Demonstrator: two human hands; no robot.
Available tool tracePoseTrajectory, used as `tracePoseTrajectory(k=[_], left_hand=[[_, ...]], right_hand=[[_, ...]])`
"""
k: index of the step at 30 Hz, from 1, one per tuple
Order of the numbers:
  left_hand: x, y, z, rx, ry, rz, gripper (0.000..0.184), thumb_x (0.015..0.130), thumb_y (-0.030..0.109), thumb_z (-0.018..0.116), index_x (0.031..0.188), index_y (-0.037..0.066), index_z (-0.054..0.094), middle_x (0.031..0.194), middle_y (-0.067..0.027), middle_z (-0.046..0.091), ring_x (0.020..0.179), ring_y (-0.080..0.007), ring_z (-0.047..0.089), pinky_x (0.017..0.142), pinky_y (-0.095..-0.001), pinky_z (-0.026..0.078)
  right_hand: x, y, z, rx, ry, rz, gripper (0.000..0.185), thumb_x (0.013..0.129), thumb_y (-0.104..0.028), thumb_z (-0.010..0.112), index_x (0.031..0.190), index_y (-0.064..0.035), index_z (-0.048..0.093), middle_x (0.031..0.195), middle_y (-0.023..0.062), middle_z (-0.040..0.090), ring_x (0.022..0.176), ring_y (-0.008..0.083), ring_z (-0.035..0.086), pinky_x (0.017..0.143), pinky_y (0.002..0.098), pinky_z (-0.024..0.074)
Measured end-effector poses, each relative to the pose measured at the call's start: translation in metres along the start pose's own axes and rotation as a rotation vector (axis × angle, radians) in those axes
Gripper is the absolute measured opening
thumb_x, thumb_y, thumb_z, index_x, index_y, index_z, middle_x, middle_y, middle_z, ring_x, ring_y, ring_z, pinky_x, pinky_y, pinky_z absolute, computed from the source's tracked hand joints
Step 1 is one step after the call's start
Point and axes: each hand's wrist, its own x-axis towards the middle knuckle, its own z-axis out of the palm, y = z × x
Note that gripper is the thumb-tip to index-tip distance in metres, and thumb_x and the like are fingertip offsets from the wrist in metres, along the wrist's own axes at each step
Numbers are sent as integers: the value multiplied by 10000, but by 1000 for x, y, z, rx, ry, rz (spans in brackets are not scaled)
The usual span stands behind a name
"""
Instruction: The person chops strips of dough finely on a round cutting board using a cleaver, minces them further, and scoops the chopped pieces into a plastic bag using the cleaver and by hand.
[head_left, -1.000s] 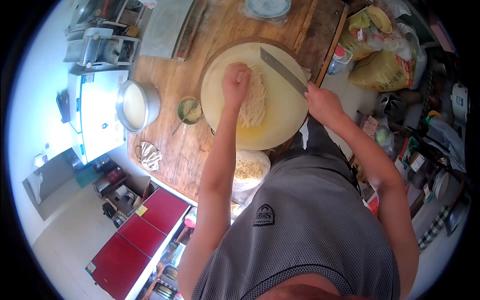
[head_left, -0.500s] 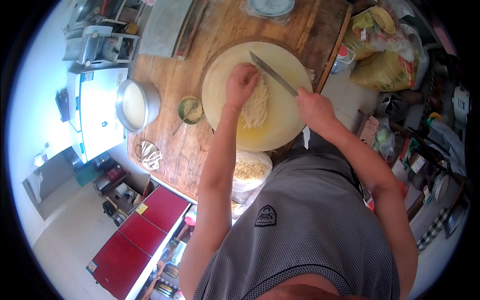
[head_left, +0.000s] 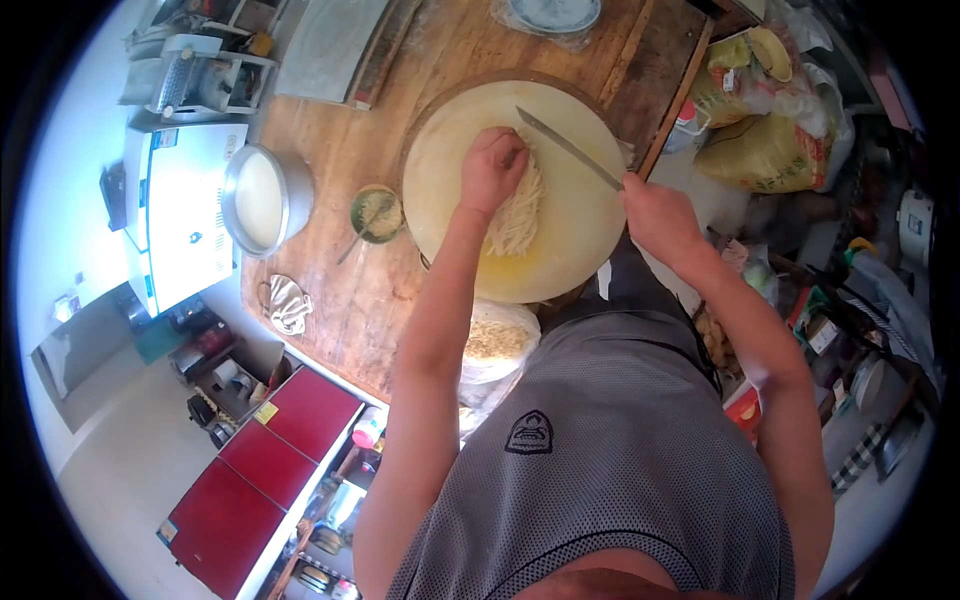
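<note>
A round cutting board (head_left: 575, 260) bears a long pile of pale shredded strips (head_left: 515, 228); their exact kind is not clear. My left hand (head_left: 494, 170) is closed at the upper end of the pile, its fingers curled onto the strips. At the board's right edge, my right hand (head_left: 662, 218) grips the handle of a long knife (head_left: 568, 147). The blade slants up and left over the board, apart from my left fingers. Yellowish residue marks the board's lower part.
Left of the board stand a small green bowl (head_left: 377, 214) with a spoon and a large metal pot (head_left: 301, 200). A bag of crumbly food (head_left: 497, 340) sits near my waist. A cloth (head_left: 288, 305) lies on the wooden table (head_left: 340, 330); a plate (head_left: 555, 12) is at the far side.
My right hand and the knife have moved right, so the blade is farther from the strips. My left hand stays at the pile, shifted slightly right. The view has tilted a little.
</note>
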Motion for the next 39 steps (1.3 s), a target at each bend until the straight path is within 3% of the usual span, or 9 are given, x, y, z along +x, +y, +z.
tracePoseTrajectory(k=[5, 13, 15, 20, 23, 27, 29, 39], left_hand=[[5, -1, -4, 63, -49, 56, 95, 809, 23, 741, 881, 33, 679, 981, -114, 685, 886, -288, 665, 685, -355, 564], [5, 1, -2, 40, -34, 24, 92, 801, 19, 739, 872, 28, 680, 969, -118, 685, 859, -298, 665, 674, -364, 559], [4, 4, -1, -20, -12, -21, 78, 779, 25, 722, 823, 50, 664, 868, -120, 652, 858, -348, 637, 740, -433, 526], [4, 4, 1, -3, 32, 21, 80, 778, 28, 730, 832, 51, 675, 894, -117, 672, 885, -348, 646, 759, -429, 534], [3, 6, -2, 6, 16, -4, 79, 784, 29, 733, 837, 51, 679, 908, -117, 679, 897, -344, 652, 768, -425, 539], [1, 5, -1, -50, -8, -86, 77, 786, 24, 737, 835, 52, 685, 926, -117, 689, 909, -334, 659, 780, -414, 546], [2, 6, -2, -33, 9, -71, 81, 781, 22, 739, 836, 52, 687, 931, -115, 691, 911, -332, 661, 780, -412, 547], [2, 5, -1, 12, 11, -37, 94, 773, 38, 752, 852, 53, 703, 977, -114, 705, 934, -329, 664, 787, -407, 548]], right_hand=[[0, -3, 4, 50, 127, -152, 108, 907, -103, 530, 972, -20, 551, 777, 216, 688, 761, 426, 698, 653, 547, 538], [16, -1, 17, 10, 15, -76, 112, 901, -108, 528, 964, -17, 541, 776, 227, 684, 791, 422, 704, 649, 543, 536], [8, 6, 11, 15, -22, -51, 114, 902, -112, 528, 964, -17, 540, 772, 233, 681, 784, 426, 702, 650, 545, 537], [7, 6, 11, 115, 100, -156, 117, 915, -116, 519, 971, -15, 538, 778, 250, 675, 773, 460, 684, 656, 564, 528], [28, -8, 19, 121, -5, -76, 123, 924, -122, 515, 971, -10, 536, 788, 252, 676, 782, 471, 680, 669, 573, 524], [36, -11, 20, 121, 32, -122, 131, 935, -127, 509, 969, -4, 537, 794, 260, 677, 782, 477, 678, 689, 573, 526], [24, -3, 17, 94, -57, -22, 134, 939, -129, 505, 964, -1, 538, 807, 257, 683, 785, 472, 680, 695, 568, 525], [12, -9, 14, 118, -33, -67, 113, 906, -86, 530, 983, -6, 552, 801, 256, 683, 781, 462, 685, 678, 555, 528]])
